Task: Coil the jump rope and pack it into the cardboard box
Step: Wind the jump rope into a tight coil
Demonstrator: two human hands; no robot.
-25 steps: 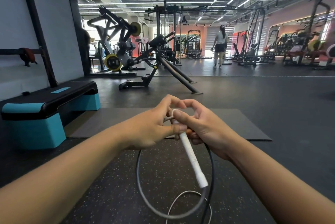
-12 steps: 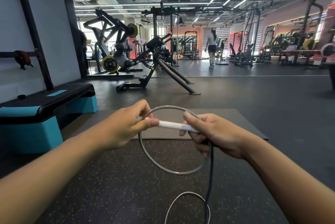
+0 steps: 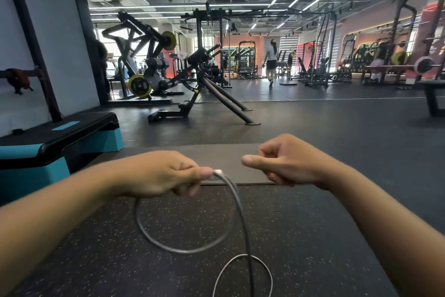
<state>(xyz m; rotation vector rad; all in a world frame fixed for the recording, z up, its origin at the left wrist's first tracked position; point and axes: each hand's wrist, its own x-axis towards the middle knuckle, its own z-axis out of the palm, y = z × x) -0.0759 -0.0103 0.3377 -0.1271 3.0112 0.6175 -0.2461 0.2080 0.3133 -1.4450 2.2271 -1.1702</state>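
Right hand (image 3: 286, 162) has released, curled empty; left fingers (image 3: 190, 174) grip jump rope (image 3: 234, 198).

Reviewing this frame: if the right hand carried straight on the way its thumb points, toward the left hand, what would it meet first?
Most likely the white handle end of the grey jump rope, sticking out of the left hand's grip. The right hand is curled and holds nothing I can see; depth is uncertain.

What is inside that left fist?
The left hand grips the jump rope; only a white tip pokes out by the thumb, with a loop hanging below. Its fingers cover whatever else of the handle is inside.
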